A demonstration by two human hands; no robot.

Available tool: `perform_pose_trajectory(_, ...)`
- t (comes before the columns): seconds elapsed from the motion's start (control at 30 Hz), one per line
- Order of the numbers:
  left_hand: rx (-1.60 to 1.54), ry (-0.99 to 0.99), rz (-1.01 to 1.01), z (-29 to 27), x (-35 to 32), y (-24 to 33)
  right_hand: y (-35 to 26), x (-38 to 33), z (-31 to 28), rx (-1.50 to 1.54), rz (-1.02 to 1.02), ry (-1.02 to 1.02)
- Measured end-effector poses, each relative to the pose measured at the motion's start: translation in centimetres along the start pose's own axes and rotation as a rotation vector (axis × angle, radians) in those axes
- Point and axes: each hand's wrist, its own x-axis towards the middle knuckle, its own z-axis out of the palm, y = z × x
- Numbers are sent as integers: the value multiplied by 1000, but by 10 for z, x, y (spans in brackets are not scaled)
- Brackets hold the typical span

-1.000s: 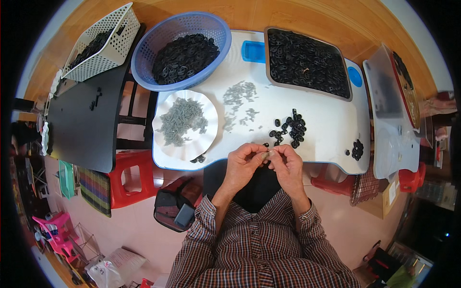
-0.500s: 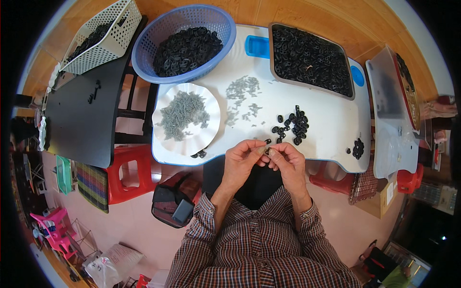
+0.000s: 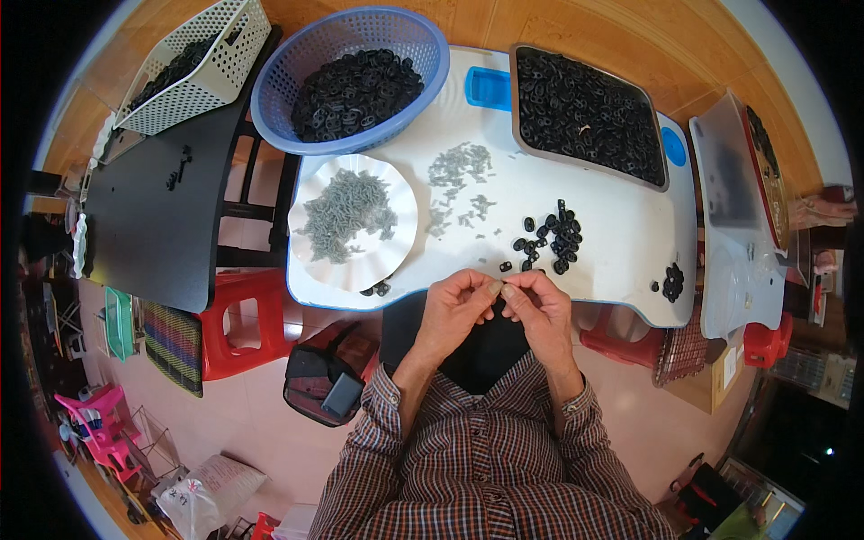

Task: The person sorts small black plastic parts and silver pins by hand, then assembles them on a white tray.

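At the near edge of the white table (image 3: 378,290), my left hand (image 3: 459,306) and my right hand (image 3: 537,315) meet, thumbs and fingertips pinched together. Whatever lies between the fingertips is hidden by them. Just beyond my fingers is a loose group of small black oval parts (image 3: 565,238), with a single black part (image 3: 506,266) nearest to my left fingertips. Small translucent grey pieces (image 3: 461,166) lie scattered on the table. More of these grey pieces (image 3: 346,216) are heaped on a white scalloped plate (image 3: 401,243) to the left.
A blue perforated basket (image 3: 270,112) and a metal tray (image 3: 589,165), both full of black parts, stand at the back. Between them sits a blue dish (image 3: 489,88). A small black pile (image 3: 672,283) lies at the right. A black side table (image 3: 153,225) is on the left.
The dark part that showed between my fingertips is now covered by them. My hands have drawn closer together, and the view has shifted slightly.
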Motion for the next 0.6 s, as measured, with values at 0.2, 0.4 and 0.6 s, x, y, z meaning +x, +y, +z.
perform_pose_trajectory(0.2,-90,-16,-56,-3,0,-1,3,2,-3,77,-2,-29)
perform_pose_trajectory(0.4,-133,-33,-78,-1,0,1,5,4,-5,154,31,-35)
perform_pose_trajectory(0.6,-133,0,-86,-2,0,-2,1,0,2,76,22,-23)
